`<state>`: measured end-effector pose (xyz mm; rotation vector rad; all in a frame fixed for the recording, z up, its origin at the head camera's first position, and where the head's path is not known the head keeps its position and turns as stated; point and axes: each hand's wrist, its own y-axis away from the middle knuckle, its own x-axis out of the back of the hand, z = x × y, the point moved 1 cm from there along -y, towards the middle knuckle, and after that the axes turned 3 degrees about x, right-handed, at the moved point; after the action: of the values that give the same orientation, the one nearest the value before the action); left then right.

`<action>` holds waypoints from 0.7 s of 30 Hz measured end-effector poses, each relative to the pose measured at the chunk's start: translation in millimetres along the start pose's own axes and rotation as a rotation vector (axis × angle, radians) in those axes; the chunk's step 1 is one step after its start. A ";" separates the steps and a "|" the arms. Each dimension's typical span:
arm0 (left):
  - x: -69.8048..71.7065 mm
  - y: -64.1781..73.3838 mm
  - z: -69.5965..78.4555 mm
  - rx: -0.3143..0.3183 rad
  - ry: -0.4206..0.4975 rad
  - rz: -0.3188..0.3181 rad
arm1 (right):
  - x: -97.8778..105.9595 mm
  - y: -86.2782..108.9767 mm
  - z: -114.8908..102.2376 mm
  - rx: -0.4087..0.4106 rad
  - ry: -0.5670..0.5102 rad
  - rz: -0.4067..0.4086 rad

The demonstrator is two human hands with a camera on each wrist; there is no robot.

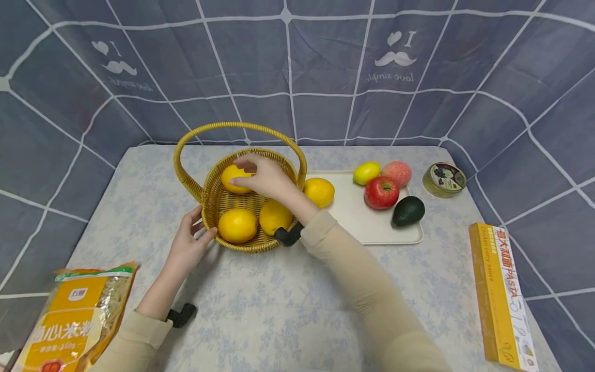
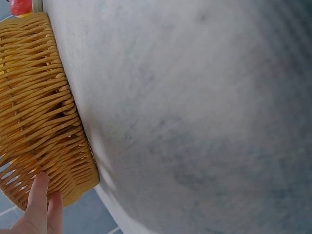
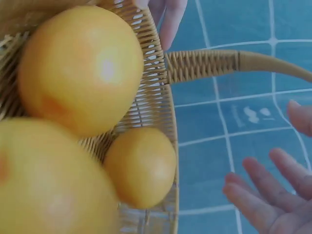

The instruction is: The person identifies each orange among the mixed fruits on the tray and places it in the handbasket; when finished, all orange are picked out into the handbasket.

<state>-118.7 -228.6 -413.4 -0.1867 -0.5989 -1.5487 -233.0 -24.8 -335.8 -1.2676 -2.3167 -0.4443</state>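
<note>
My left hand (image 1: 189, 240) holds the near left side of a yellow wicker basket (image 1: 253, 249), its thumb at the rim. In the left wrist view, its fingers (image 2: 36, 200) touch the woven outer wall. Three yellow-orange rounded fruits lie inside: a back one (image 1: 231, 178), a front-left one (image 1: 237, 226) and a front-right one (image 1: 273, 217), partly behind my right wrist. Over the basket, my right hand (image 1: 262, 175) overlaps the back fruit in the head view. The right wrist view shows its fingers (image 3: 263, 187) spread and apart from the fruits, holding nothing.
Right of the basket, a white tray (image 1: 348, 222) bears another yellow-orange fruit (image 1: 319, 192), a lemon (image 1: 366, 172), a peach (image 1: 397, 173), an apple (image 1: 381, 192) and an avocado (image 1: 408, 211). Farther right are a round tin (image 1: 444, 180) and a pasta box (image 1: 503, 297). A noodle bag (image 1: 76, 315) lies front left.
</note>
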 end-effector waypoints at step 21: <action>-0.4 -1.6 -5.0 0.003 -0.005 -0.009 | 48.8 117.1 116.0 0.084 -0.199 0.201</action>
<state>-119.0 -230.7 -418.2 -0.1854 -0.6071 -1.5565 -183.9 126.8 -400.4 -1.5452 -2.3075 -0.1572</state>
